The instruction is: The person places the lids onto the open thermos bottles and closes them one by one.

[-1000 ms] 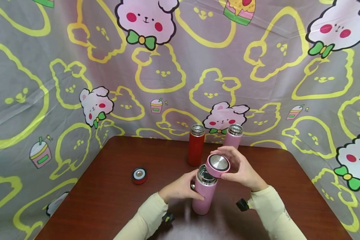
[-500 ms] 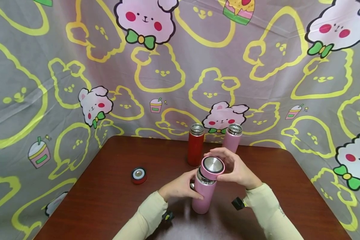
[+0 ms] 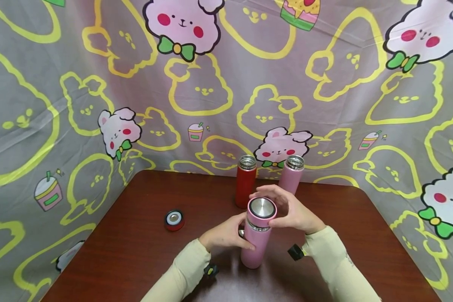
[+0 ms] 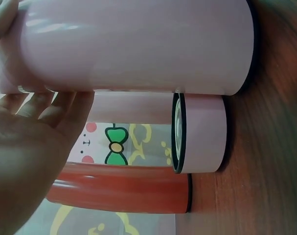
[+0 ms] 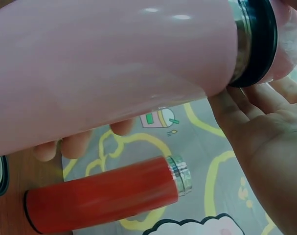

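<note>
My left hand [image 3: 226,233] grips the body of a pink thermos bottle [image 3: 252,258], which stands upright near the table's front. My right hand [image 3: 296,213] holds a pink lid [image 3: 259,220] with a steel disc on top, fingers and thumb around its side. The lid sits over the bottle's mouth, and a strip of the steel neck shows beneath it. In the right wrist view the lid's black lower edge [image 5: 261,44] borders the steel neck. A second pink lid [image 4: 202,132] rests on the table beyond the bottle in the left wrist view; the head view hides it.
Behind my hands stand an uncapped red thermos bottle [image 3: 245,186] and an uncapped pink one [image 3: 291,178]. To the left, a red lid [image 3: 174,220] lies with its inner side up on the brown table [image 3: 136,256]. A patterned curtain [image 3: 211,96] encloses the back and sides.
My right hand has moved left and slightly down, bringing the lid from beside the bottle's mouth onto it. My left hand keeps its grip on the bottle.
</note>
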{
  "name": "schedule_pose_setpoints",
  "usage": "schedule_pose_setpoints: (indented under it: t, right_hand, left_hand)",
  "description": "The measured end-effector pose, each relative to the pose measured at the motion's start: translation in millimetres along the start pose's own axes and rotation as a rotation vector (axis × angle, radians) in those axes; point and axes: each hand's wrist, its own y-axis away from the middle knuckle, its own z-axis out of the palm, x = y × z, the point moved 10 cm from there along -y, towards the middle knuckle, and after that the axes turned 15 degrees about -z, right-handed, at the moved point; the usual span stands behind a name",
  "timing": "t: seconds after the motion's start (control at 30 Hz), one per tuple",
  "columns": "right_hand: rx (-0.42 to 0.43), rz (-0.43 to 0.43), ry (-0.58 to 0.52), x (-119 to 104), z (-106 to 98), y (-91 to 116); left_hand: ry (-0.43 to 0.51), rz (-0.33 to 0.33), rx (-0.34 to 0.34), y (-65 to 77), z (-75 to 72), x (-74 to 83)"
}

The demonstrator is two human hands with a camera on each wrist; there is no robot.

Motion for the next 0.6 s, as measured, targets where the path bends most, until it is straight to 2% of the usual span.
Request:
schedule_pose_setpoints:
  t: [0.17, 0.4, 0.6]
  right_hand:
    - [-0.02, -0.011, -0.015, 2.2, 4.1, 0.6]
    - [-0.029, -0.004, -0.038, 5.7, 5.4, 2.8]
    - [-0.047, -0.015, -0.028, 6.4, 5.7, 3.5]
  left_hand:
    - [-0.021, 0.01, 0.008, 1.0, -0.5, 1.8]
    - [0.016, 0.013, -0.001, 1.3, 0.1, 0.7]
    - [0.006, 0.017, 0.003, 1.1, 0.1, 0.1]
